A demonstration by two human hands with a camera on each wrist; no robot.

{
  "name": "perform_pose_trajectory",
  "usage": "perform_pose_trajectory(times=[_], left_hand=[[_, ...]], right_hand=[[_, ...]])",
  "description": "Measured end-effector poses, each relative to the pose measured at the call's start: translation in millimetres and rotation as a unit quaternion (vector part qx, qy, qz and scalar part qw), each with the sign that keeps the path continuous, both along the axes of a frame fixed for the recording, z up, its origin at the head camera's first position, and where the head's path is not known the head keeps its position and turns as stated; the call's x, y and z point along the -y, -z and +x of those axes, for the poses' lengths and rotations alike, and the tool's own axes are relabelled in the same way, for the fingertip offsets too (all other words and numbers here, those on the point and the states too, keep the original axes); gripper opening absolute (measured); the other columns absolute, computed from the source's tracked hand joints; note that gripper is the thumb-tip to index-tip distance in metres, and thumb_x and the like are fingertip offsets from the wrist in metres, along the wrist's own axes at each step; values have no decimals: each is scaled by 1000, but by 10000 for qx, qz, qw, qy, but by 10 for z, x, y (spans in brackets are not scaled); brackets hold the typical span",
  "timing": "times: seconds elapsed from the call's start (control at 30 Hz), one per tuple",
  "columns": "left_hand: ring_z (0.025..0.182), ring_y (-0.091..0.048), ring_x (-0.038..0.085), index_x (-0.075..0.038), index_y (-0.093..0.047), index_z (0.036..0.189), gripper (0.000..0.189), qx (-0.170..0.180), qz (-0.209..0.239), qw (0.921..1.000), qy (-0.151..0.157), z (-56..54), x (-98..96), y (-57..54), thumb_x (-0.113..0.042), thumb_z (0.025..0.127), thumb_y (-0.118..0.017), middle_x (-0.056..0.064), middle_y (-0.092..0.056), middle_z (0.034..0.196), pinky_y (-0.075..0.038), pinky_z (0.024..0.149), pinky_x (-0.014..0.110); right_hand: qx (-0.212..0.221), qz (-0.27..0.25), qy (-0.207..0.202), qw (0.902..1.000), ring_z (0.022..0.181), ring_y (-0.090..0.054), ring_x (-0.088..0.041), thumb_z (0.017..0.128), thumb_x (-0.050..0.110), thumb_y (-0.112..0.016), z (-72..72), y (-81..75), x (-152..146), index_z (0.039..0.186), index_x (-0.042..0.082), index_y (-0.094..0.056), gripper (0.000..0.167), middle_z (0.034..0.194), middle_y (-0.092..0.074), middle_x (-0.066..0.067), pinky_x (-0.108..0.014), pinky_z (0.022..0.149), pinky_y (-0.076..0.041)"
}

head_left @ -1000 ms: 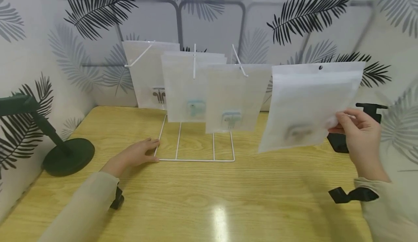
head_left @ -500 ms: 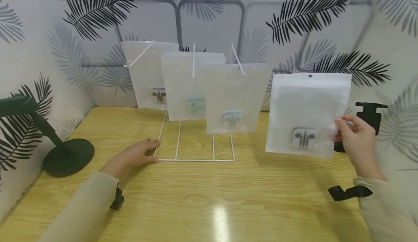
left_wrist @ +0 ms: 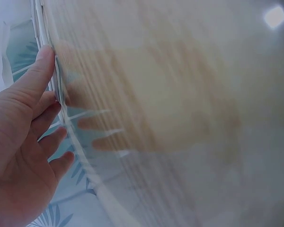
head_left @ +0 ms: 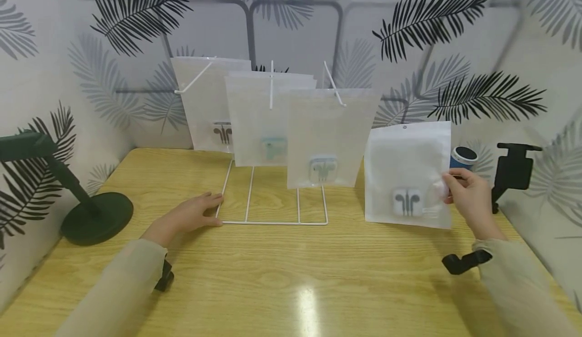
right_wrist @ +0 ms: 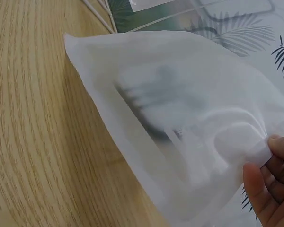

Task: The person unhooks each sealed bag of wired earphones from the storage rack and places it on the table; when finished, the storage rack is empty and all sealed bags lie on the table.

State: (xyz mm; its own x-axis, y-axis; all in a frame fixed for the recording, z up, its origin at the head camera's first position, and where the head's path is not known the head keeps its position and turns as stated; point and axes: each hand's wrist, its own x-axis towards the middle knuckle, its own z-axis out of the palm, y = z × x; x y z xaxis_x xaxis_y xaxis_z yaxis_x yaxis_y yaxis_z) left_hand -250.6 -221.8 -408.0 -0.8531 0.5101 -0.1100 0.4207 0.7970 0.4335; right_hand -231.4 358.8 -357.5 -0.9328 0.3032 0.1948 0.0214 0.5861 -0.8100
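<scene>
My right hand (head_left: 468,200) pinches the right edge of a frosted white zip bag (head_left: 404,160), held upright above the table's right side. Dark-budded earphones (head_left: 406,203) in a pale case show through its lower part. In the right wrist view, the thumb and fingers crease the bag's film (right_wrist: 189,156). My left hand (head_left: 191,213) touches the front left corner of a white wire rack (head_left: 273,223), fingers loosely extended; the left wrist view has the thumb (left_wrist: 40,66) against it. Similar bags hang from the rack's three prongs, the foremost (head_left: 332,125) on the right one.
A dark green stand (head_left: 97,218) with a jointed arm is at the left. A black stand (head_left: 514,173) stands at the right edge. Behind the held bag, a blue cylinder (head_left: 463,157) with a dark top partly shows. A leaf-patterned wall covering closes off the back.
My right hand has carried the bag left and down, turning it flatter to the head camera. The blue cylinder has come into sight behind it. My left hand stays on the rack.
</scene>
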Motion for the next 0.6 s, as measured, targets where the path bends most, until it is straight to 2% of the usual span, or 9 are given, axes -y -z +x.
perform_pose_trajectory(times=[0.17, 0.27, 0.37, 0.6], left_hand=[[132, -18, 43, 4, -34, 140, 73, 45, -14, 10000, -39, 7, -6, -7, -36, 86, -63, 20, -30, 144, -19, 103, 57], [132, -18, 43, 3, -34, 140, 73, 67, -20, 10000, -59, 10, -9, -9, -35, 86, -64, 20, -29, 145, -18, 103, 57], [132, -18, 43, 4, -34, 140, 72, 45, -23, 10000, -39, 5, -10, -6, -34, 86, -64, 20, -29, 144, -18, 103, 57], [132, -19, 43, 4, -34, 139, 71, -29, -29, 10000, 30, 2, -2, 4, -33, 87, -64, 20, -30, 144, -18, 103, 57]], right_hand=[[116, 252, -159, 9995, 48, -57, -10, 96, 27, -48, -106, 74, 61, 120, -7, -53, 41, 78, -62, -11, -23, 48, -50], [170, 323, -248, 9990, 47, -57, -12, 96, 26, -48, -165, 126, 115, 120, -8, -53, 41, 87, -63, -23, -25, 48, -51], [268, 341, -394, 9983, 50, -58, -13, 96, 26, -48, -223, 179, 172, 119, -7, -53, 41, 96, -61, -29, -29, 50, -53], [704, 334, -737, 9942, 61, -57, -16, 97, 22, -48, -369, 305, 291, 120, -7, -51, 37, 102, -59, -28, -28, 51, -53]])
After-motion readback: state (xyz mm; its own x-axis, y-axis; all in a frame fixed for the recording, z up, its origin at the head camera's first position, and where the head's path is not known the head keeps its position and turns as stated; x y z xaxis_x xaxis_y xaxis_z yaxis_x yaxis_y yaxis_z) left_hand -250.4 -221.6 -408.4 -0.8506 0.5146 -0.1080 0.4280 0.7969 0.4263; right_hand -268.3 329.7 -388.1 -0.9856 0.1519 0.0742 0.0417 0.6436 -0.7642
